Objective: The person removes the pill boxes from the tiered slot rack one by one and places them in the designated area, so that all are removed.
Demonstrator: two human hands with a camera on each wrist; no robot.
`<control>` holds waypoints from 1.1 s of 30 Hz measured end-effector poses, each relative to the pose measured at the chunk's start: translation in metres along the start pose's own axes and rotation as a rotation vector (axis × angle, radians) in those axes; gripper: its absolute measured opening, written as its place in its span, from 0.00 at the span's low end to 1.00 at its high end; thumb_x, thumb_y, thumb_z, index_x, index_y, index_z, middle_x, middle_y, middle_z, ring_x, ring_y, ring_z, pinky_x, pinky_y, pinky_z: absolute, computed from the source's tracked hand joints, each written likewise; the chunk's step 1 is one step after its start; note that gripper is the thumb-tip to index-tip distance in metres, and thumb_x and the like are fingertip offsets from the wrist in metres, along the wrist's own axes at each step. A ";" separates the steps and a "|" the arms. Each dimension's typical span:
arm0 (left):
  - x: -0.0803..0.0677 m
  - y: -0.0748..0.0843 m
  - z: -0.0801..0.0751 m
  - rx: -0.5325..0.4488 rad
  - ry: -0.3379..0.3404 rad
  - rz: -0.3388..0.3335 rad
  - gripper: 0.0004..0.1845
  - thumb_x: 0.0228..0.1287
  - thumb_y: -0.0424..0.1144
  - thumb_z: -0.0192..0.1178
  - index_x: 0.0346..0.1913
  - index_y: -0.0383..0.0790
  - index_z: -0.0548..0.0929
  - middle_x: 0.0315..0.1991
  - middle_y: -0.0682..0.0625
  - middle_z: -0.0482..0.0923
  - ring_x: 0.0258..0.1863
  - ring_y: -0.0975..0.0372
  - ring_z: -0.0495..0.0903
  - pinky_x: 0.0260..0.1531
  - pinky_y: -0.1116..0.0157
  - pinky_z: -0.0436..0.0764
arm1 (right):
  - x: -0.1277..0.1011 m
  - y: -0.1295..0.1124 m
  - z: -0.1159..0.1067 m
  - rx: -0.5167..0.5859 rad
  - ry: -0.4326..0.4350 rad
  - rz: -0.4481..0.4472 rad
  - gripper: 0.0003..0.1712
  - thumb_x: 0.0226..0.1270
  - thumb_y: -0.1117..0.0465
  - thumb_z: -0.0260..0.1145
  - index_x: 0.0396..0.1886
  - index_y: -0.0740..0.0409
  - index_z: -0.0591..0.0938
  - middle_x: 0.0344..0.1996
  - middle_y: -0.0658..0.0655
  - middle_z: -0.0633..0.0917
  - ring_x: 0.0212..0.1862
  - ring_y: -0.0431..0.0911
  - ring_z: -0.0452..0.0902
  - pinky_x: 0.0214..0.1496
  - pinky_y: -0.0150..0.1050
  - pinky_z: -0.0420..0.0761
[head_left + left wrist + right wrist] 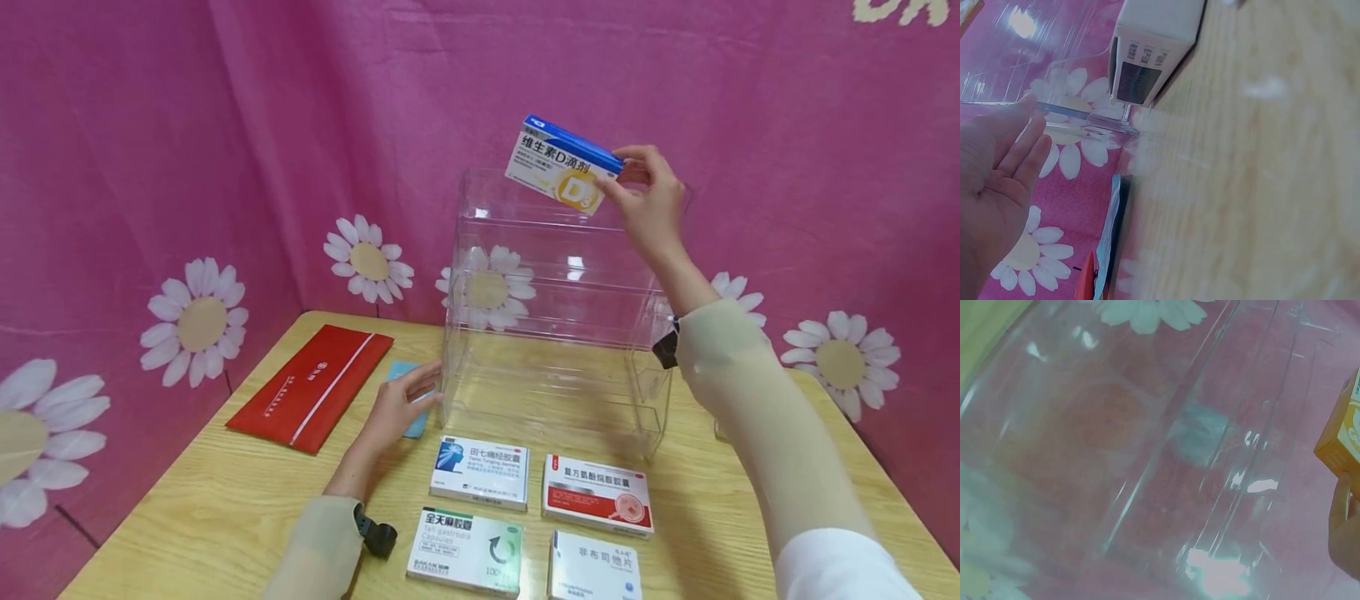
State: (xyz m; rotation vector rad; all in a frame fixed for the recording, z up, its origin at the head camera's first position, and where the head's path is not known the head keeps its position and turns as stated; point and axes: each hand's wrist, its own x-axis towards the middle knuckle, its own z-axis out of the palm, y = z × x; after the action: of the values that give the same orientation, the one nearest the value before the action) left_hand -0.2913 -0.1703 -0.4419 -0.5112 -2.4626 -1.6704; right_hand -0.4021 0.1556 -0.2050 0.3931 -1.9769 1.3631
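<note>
The right hand (651, 200) held a blue-and-white cardboard vitamin D box with a yellow corner (561, 164) pinched by its right end between thumb and fingers, up above the top rear edge of the clear acrylic tiered shelf rack (551, 333). The box's long axis ran left to right, tilted so that its left end sat higher and its right end dipped toward the hand; its printed face looked toward the person. In the right wrist view only the yellow corner of the box (1342, 439) and a fingertip (1339, 503) showed beside the rack's clear walls (1147, 456).

The left hand (397, 408) lay relaxed with fingers straight, fingertips at the rack's lower left corner, grasping nothing. Just left of the rack a small light blue card (405, 392) lay partly under that hand, and farther left a red envelope with a white stripe (311, 386). In front of the rack lay four flat medicine boxes on the pale wooden table (187, 508): a white-and-blue one (480, 472), a red-and-white one (597, 494), a green-and-white one (465, 550) and a plain white one (595, 569)
</note>
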 end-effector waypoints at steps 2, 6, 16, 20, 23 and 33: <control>0.000 0.000 -0.001 0.000 0.000 0.008 0.28 0.65 0.30 0.61 0.68 0.33 0.71 0.63 0.35 0.76 0.62 0.46 0.77 0.59 0.55 0.81 | -0.006 0.000 -0.007 0.025 -0.006 0.003 0.21 0.58 0.63 0.73 0.52 0.59 0.80 0.35 0.37 0.80 0.40 0.31 0.79 0.45 0.21 0.84; 0.000 -0.001 -0.002 0.001 0.004 0.005 0.28 0.65 0.30 0.62 0.68 0.33 0.71 0.62 0.34 0.76 0.62 0.46 0.78 0.59 0.55 0.80 | -0.020 0.002 -0.022 0.073 -0.029 -0.009 0.20 0.59 0.64 0.73 0.51 0.58 0.81 0.35 0.37 0.82 0.41 0.32 0.80 0.44 0.19 0.84; 0.000 -0.004 -0.004 0.022 0.010 -0.029 0.28 0.65 0.30 0.62 0.68 0.36 0.71 0.63 0.37 0.77 0.63 0.48 0.78 0.59 0.58 0.80 | -0.059 0.013 -0.062 0.104 -0.075 -0.032 0.20 0.59 0.68 0.71 0.52 0.56 0.81 0.38 0.37 0.83 0.41 0.32 0.80 0.41 0.17 0.83; 0.001 -0.005 -0.004 0.015 0.013 -0.048 0.28 0.65 0.30 0.62 0.68 0.37 0.72 0.63 0.38 0.77 0.63 0.49 0.78 0.60 0.59 0.80 | -0.078 0.020 -0.081 0.061 -0.087 -0.048 0.21 0.60 0.70 0.70 0.53 0.60 0.81 0.39 0.36 0.83 0.42 0.30 0.80 0.42 0.17 0.82; 0.000 -0.004 -0.004 0.007 0.010 -0.060 0.28 0.65 0.31 0.62 0.68 0.37 0.71 0.63 0.39 0.76 0.63 0.49 0.77 0.60 0.59 0.80 | -0.093 0.026 -0.098 0.042 -0.100 -0.044 0.21 0.60 0.72 0.69 0.54 0.64 0.80 0.40 0.36 0.82 0.42 0.29 0.79 0.43 0.17 0.82; 0.000 -0.004 -0.002 0.027 0.023 -0.057 0.28 0.65 0.30 0.62 0.68 0.38 0.72 0.63 0.39 0.77 0.63 0.49 0.78 0.59 0.59 0.81 | -0.147 0.049 -0.143 0.055 -0.197 -0.078 0.22 0.59 0.81 0.64 0.54 0.72 0.77 0.46 0.38 0.82 0.46 0.28 0.80 0.44 0.17 0.82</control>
State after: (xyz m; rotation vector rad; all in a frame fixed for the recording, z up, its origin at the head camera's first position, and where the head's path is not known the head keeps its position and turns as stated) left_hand -0.2924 -0.1734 -0.4444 -0.4208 -2.5025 -1.6518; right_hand -0.2736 0.2852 -0.3101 0.6451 -2.0613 1.3762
